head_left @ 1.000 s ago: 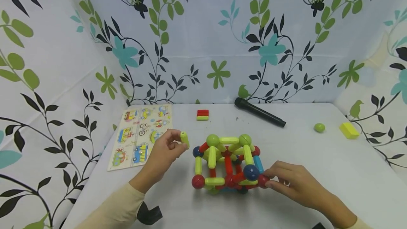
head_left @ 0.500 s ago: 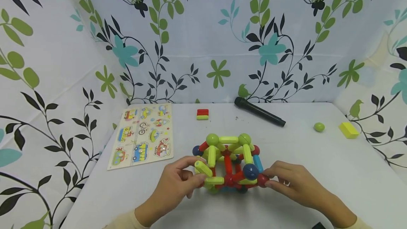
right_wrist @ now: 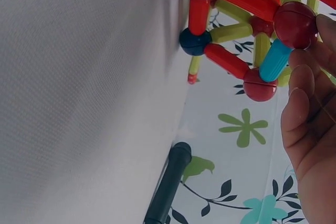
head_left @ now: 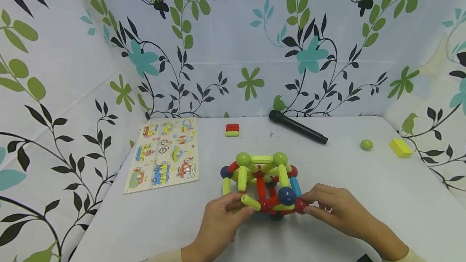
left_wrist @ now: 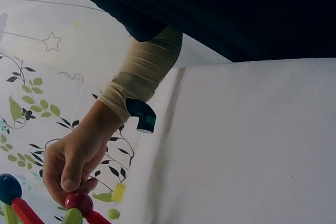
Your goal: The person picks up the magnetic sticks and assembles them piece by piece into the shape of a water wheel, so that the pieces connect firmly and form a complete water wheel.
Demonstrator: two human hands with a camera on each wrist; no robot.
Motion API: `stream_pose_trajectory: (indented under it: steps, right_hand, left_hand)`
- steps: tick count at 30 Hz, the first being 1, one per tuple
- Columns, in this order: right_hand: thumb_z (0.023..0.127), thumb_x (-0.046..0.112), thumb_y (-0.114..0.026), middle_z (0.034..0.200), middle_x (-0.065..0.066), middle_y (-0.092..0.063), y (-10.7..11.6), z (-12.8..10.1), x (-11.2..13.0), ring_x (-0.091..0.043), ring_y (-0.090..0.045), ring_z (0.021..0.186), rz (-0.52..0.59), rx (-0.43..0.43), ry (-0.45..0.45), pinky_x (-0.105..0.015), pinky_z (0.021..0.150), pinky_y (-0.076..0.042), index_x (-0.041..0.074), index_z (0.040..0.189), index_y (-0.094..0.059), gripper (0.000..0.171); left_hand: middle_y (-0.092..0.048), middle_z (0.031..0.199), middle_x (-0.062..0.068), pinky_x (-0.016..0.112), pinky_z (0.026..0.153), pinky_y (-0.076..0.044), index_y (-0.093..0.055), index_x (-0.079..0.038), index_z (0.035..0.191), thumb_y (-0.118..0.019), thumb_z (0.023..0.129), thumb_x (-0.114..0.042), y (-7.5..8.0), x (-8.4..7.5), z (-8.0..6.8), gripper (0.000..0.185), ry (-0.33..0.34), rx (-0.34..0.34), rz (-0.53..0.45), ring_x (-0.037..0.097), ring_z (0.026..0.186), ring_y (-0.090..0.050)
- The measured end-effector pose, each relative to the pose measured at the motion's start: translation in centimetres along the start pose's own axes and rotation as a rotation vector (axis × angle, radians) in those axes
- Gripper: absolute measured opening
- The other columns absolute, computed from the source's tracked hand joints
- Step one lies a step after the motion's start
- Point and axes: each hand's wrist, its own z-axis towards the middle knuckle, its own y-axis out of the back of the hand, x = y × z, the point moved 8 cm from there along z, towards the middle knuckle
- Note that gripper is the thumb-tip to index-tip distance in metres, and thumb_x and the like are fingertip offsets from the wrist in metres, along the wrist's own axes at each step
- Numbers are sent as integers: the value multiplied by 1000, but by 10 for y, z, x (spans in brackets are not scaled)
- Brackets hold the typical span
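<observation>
At the table's middle stands a frame of magnetic sticks and balls (head_left: 261, 188), in yellow-green, red and blue. My left hand (head_left: 218, 221) pinches a yellow-green magnetic stick (head_left: 250, 203) at the frame's front left. One end of that stick lies by a red ball; whether they touch I cannot tell. The left hand covers the frame's lower left corner. My right hand (head_left: 338, 209) pinches a red ball (head_left: 300, 206) at the front right corner, also seen in the right wrist view as a red ball (right_wrist: 295, 24) with a blue stick below. The left wrist view shows the right hand (left_wrist: 73, 163).
A vehicle puzzle board (head_left: 162, 155) lies at the left. Behind the frame are red and yellow-green sticks (head_left: 232, 130) and a black microphone (head_left: 298, 127). A green ball (head_left: 366, 144) and a yellow block (head_left: 401, 148) lie at the right.
My left hand has carried the stick from beside the puzzle board rightward and down to the frame's front. The right hand has stayed on the red ball.
</observation>
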Motion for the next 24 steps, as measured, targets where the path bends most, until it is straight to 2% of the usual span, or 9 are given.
stream_pose_trajectory:
  steps: [6,12,17,24]
  right_hand:
    - [86,14,-82,94,18,-68,-1,1,1,3,-57,75,3,3,-1,-16,60,-51,25,111,-74,29]
    - [84,13,-84,93,20,-67,0,0,0,4,-57,75,-4,-10,-2,-16,60,-51,26,111,-74,31]
    - [83,13,-84,94,19,-68,1,0,1,3,-58,76,-4,-20,15,-14,61,-51,26,111,-74,33]
    - [84,15,-83,93,20,-67,0,0,0,4,-57,76,-11,-1,-8,-16,61,-52,26,110,-74,29]
  left_hand:
    - [-77,108,3,18,39,-38,-71,-7,121,-79,90,-24,-2,-1,3,36,-32,-6,44,8,39,-44]
    - [-78,103,-1,19,37,-39,-74,-12,115,-78,90,-24,-2,-6,5,28,-51,7,110,9,37,-44]
    - [-77,103,-1,19,38,-38,-74,-13,116,-77,91,-27,-1,-8,4,29,-29,24,89,10,39,-45]
    - [-76,110,6,19,39,-38,-70,-10,126,-76,92,-27,0,-6,2,38,-29,39,31,10,41,-46]
